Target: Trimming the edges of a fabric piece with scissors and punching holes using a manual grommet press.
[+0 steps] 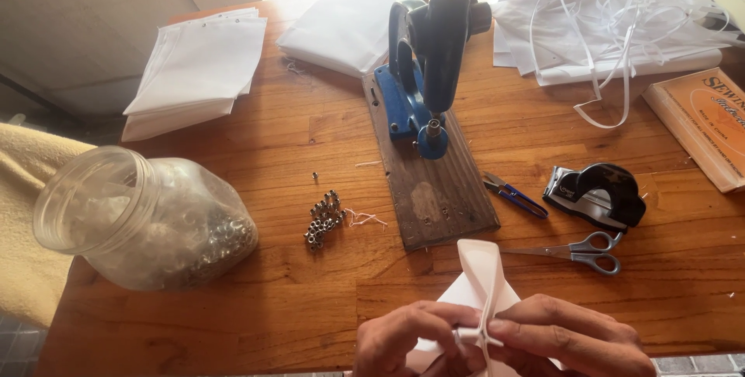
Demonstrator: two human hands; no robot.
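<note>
The frame's lower edge cuts off both wrists and the bottom of the folded white fabric piece point(481, 280) at the near table edge. I see the left hand point(411, 342) and right hand point(570, 338) pinched closed on it. The tipped clear jar point(140, 218) holds metal eyelets, hard to distinguish.
</note>
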